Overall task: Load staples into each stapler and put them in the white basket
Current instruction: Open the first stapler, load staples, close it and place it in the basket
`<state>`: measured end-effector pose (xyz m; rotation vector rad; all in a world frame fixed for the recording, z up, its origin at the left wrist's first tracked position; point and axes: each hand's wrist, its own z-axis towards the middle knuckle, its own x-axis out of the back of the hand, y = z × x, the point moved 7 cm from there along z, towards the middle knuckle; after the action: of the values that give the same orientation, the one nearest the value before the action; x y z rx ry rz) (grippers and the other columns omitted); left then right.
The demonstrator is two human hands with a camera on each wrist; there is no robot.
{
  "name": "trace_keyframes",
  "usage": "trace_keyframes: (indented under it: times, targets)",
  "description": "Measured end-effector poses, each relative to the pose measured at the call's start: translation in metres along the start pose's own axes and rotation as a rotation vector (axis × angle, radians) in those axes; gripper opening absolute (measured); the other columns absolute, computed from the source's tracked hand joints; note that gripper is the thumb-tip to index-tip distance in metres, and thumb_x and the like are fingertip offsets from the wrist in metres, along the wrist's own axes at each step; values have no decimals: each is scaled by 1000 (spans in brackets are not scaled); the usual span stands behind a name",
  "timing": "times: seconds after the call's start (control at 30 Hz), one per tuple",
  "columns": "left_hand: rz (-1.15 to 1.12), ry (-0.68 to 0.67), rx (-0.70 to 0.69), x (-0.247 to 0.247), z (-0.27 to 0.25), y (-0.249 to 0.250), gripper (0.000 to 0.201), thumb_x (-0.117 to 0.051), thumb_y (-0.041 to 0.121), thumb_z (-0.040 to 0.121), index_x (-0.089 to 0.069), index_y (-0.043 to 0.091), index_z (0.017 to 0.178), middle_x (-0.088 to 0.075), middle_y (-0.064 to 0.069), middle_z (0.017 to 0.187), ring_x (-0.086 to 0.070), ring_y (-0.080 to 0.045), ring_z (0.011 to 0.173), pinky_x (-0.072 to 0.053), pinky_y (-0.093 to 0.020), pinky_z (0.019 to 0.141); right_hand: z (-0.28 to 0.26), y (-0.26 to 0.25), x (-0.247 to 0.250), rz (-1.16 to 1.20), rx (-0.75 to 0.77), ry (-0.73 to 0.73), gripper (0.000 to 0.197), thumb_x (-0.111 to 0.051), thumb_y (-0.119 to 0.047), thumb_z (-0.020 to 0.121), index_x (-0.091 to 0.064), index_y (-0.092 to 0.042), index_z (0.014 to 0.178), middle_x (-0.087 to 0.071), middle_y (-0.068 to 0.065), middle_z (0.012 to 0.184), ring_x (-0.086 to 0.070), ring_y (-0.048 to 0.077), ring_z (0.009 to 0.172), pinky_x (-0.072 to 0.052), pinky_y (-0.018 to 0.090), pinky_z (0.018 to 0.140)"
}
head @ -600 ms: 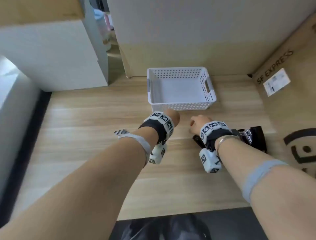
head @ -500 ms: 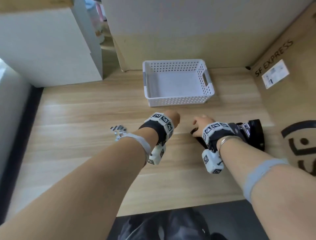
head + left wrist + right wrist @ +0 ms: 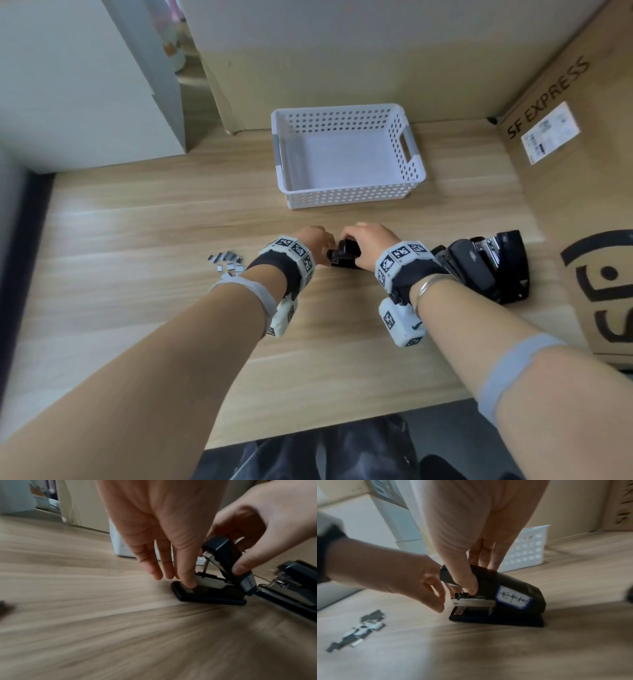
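Observation:
A small black stapler (image 3: 344, 257) stands on the wooden table between my hands. My right hand (image 3: 473, 584) grips its raised top cover from above, thumb on the near side and fingers behind. In the left wrist view the stapler (image 3: 214, 593) gapes, showing its silver magazine. My left hand (image 3: 171, 574) reaches down with straight fingers, and the index fingertip (image 3: 188, 583) touches the magazine's front end. Loose staple strips (image 3: 227, 262) lie left of my left wrist. The white basket (image 3: 349, 187) stands behind the hands with nothing in it.
Two more black staplers (image 3: 486, 265) lie open to the right, behind my right wrist. A cardboard box (image 3: 582, 192) walls off the right side, and another board stands behind the basket. The table's front edge (image 3: 342, 433) runs below my forearms.
My left hand has moved right to the stapler's front, and both hands now meet over it. The head view has tipped, so the basket sits lower in the picture.

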<state>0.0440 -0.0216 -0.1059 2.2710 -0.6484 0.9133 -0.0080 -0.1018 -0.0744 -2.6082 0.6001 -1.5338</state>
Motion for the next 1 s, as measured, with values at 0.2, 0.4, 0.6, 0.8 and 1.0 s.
trace_keyframes:
  times: [0.2,0.4,0.6,0.8,1.0]
  targets:
    - [31,11,54,-5,-4,-35,38,-69,19,79,-59,7,114,-59,-15,119,-56,-31,109,-46,-38,93,12,-44,5,50,141,-13,43,-60,4,76,-57,-21,112,-53,0,106,-55,24,95,-49,34,78]
    - [22,11,36,0,-6,-52,41,-73,20,77,-57,7,113,-58,-13,118,-56,-32,108,-47,-37,86,11,-33,30,160,126,23,35,-65,5,70,-47,-23,83,-52,-6,88,-48,15,80,-38,23,64]
    - [66,-31,-1,0,-2,-52,41,-71,19,79,-55,6,115,-56,-14,120,-56,-31,109,-48,-37,88,0,20,45,118,-26,66,32,-65,5,70,-46,-19,79,-54,-4,82,-50,18,76,-40,23,58]
    - [74,-15,-46,-1,4,-51,37,-70,17,80,-57,6,113,-57,-14,120,-56,-31,108,-48,-37,89,-5,65,8,-88,-191,-56,45,-64,5,76,-55,-19,113,-58,3,116,-58,23,106,-51,34,85]
    - [28,11,-21,6,-6,-73,44,-71,17,79,-55,9,120,-58,-12,122,-55,-30,111,-47,-39,94,9,51,-10,-74,-162,-152,61,-75,-23,77,-45,-28,130,-54,1,127,-55,22,113,-49,35,91]
